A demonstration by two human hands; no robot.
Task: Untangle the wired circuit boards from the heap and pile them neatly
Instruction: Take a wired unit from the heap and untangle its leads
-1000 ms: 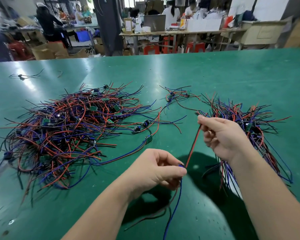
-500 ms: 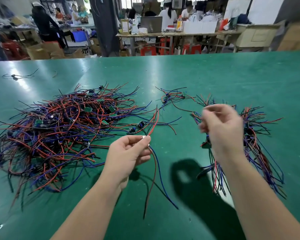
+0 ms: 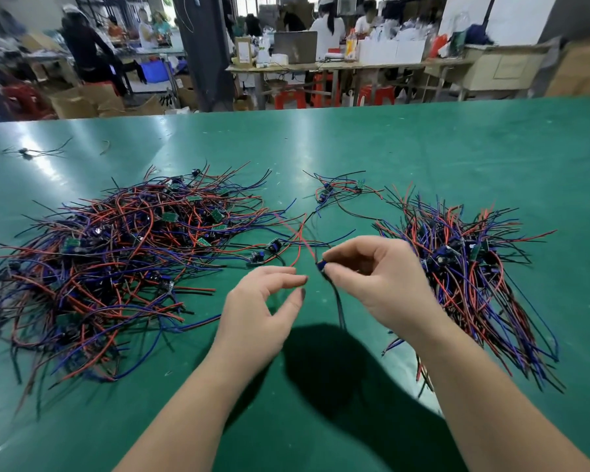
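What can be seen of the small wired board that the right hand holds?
The wired circuit board is tiny. Only a dark blue part shows between the fingertips; the rest is hidden. The right hand pinches it between thumb and forefinger, above the green table. Thin red and black wires lead up and away from it, and dark wires hang down below it. The left hand is beside it, not touching.

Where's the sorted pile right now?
Head view, right side of the green table: the sorted pile lies right of the right hand, opposite the tangled heap.
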